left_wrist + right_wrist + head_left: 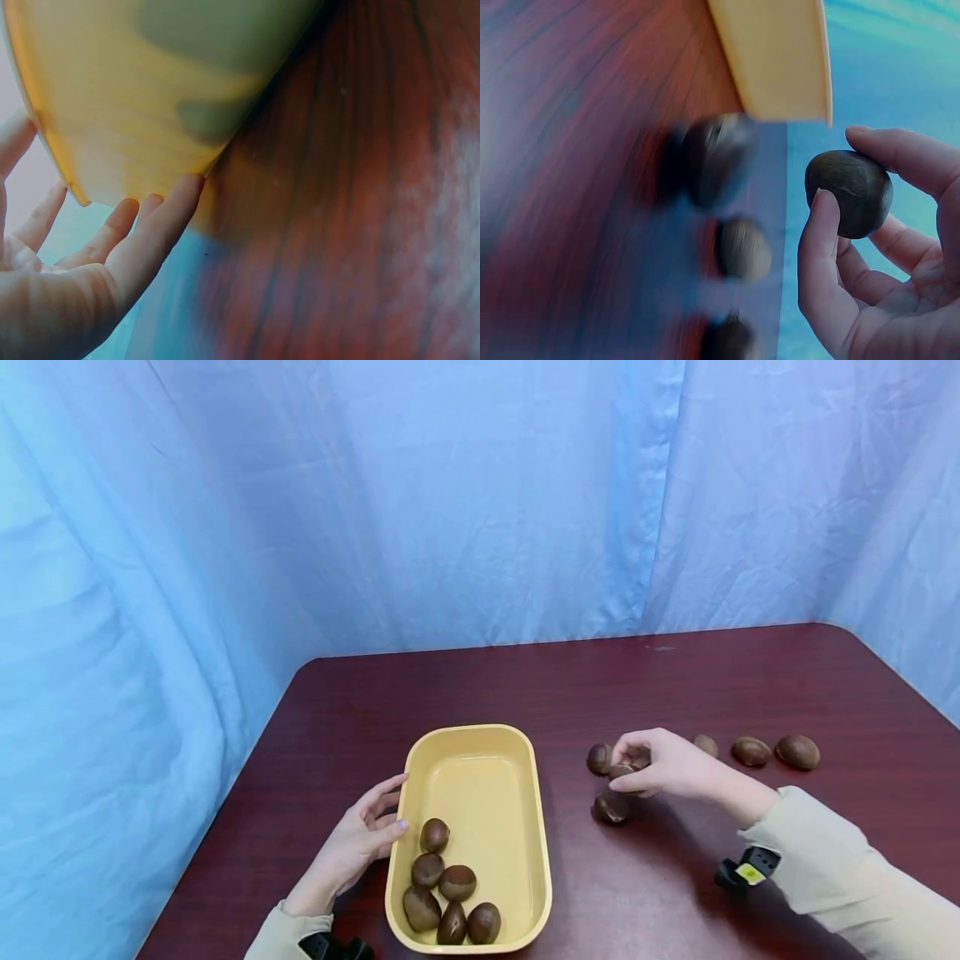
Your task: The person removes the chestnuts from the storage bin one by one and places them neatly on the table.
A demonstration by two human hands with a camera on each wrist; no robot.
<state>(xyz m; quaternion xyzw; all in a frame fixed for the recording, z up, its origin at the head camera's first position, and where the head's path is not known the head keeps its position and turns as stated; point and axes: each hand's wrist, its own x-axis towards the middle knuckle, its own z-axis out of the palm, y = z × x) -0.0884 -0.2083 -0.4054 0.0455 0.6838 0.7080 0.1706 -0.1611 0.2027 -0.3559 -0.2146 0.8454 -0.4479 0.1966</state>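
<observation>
From the head, we see a yellow tray on a dark red table; six brown chestnuts lie inside it, all bunched at the near end and along the left side; the far end of the tray shows its bare floor; our left hand is at the tray's left side, with the fingers apart and the tips touching it; our right hand is to the right of the tray, pinching one chestnut, the held chestnut, between finger and thumb; two loose chestnuts are just beside that hand, one on each side of its fingertips; three more chestnuts are in a row past the wrist, the first partly hidden by the hand; we have pale sleeves and black wrist straps; blue cloth hangs behind the table.

From the left wrist, we see the tray's side close up; the left fingers are spread and a little bent, with tips at the wall; dark shapes show through the yellow.

From the right wrist, we see the held chestnut pinched tight, apart from three blurry chestnuts on the table; a corner of the tray shows near the top.
</observation>
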